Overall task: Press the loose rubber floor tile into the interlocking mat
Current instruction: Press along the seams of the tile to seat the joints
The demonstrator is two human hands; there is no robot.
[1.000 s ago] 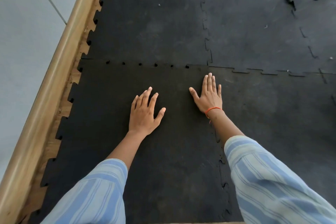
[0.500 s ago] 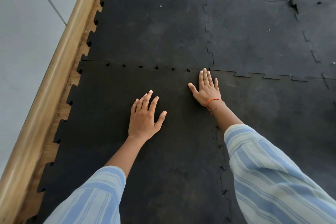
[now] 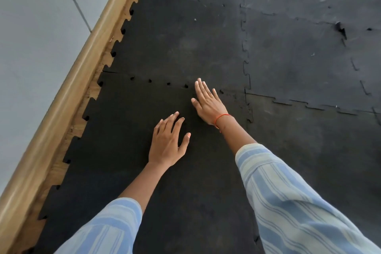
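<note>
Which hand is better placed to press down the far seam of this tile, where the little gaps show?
Probably right: the right hand lies flat with fingertips at that seam; the left hand rests nearer.

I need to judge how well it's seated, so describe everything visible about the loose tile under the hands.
The loose tile is a black, matte, rubbery-looking square lying flat on the floor, with puzzle-tooth edges. Its left teeth stand free over bare wood beside the wooden trim. Along its far seam with the mat, several small dark gaps show between teeth, so that edge looks not fully seated. The left hand rests near its middle, fingers spread; the right hand lies flat near the far seam.
</note>
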